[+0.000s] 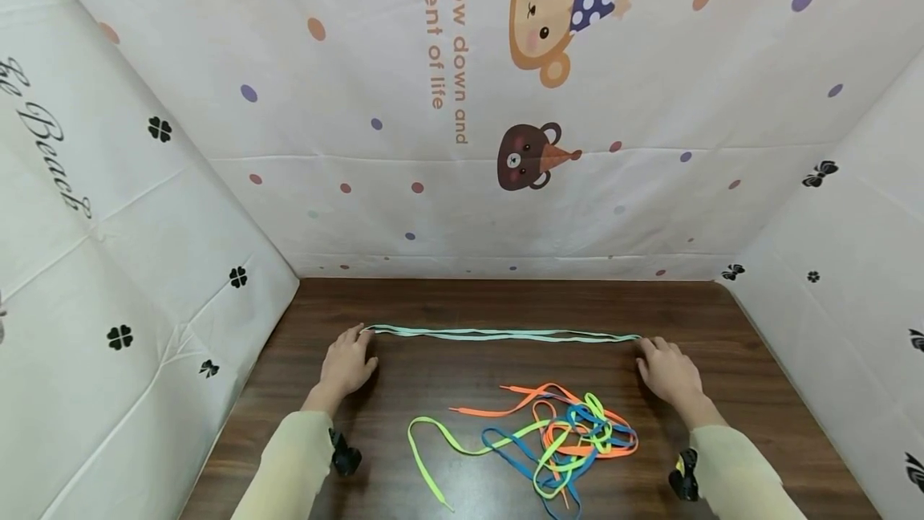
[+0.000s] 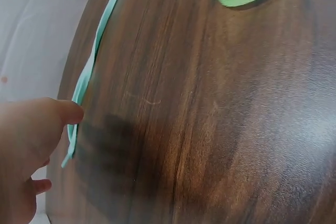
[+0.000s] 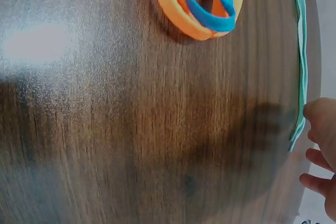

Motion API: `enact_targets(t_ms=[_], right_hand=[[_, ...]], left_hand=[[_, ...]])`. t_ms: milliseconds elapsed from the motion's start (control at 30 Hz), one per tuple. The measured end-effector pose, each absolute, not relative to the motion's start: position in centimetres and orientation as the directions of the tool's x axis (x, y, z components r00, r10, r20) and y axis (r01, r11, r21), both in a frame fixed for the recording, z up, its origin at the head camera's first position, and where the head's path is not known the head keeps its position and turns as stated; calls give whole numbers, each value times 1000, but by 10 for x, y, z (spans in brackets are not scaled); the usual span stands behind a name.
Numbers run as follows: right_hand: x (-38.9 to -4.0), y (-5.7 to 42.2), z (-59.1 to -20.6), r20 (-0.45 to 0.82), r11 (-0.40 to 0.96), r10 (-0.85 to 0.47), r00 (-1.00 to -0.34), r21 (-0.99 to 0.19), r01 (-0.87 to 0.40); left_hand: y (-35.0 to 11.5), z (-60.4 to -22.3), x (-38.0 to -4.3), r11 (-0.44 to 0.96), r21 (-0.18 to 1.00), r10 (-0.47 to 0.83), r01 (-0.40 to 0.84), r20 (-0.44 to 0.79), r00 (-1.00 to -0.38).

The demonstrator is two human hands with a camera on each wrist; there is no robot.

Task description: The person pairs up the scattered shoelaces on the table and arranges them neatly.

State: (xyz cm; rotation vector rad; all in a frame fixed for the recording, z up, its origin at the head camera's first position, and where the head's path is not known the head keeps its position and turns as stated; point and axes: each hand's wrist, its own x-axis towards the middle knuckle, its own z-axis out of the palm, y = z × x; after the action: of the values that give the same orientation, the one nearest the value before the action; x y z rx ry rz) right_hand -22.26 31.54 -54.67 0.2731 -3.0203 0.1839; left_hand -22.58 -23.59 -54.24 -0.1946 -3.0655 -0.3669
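Note:
A mint-green shoelace (image 1: 498,335), its strands side by side, stretches nearly straight across the table's far part. At its left end is my left hand (image 1: 345,363), fingertips touching the lace and the thumb held apart. In the left wrist view, the lace's tip (image 2: 67,160) shows beyond the thumb. My right hand (image 1: 669,371) touches the other end with its fingertips, thumb spread away. Its fingers (image 3: 317,157) lie beside the lace end in the right wrist view. Nearer to me is a tangle of orange (image 1: 617,449), blue (image 1: 516,465) and yellow-green laces (image 1: 424,464).
The dark wooden table (image 1: 404,392) meets a printed white cloth backdrop (image 1: 361,215) along its far edge. Similar cloth walls stand at the left (image 1: 144,287) and right (image 1: 852,327). A black wrist device (image 1: 345,456) sits at each sleeve cuff.

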Motion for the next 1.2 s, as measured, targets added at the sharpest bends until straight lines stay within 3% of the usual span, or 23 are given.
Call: enact_targets(t_ms=[167, 733, 1200], right_hand=[[-217, 310, -546, 128, 966, -218, -967, -114, -233], [-212, 274, -540, 249, 908, -374, -893, -98, -407], [-201, 236, -543, 302, 833, -485, -821, -124, -539]], left_hand=[[-223, -539, -220, 961, 155, 212, 227, 107, -971], [-147, -533, -201, 866, 72, 482, 495, 141, -865], [-97, -548, -178, 787, -40, 617, 616, 92, -782]])
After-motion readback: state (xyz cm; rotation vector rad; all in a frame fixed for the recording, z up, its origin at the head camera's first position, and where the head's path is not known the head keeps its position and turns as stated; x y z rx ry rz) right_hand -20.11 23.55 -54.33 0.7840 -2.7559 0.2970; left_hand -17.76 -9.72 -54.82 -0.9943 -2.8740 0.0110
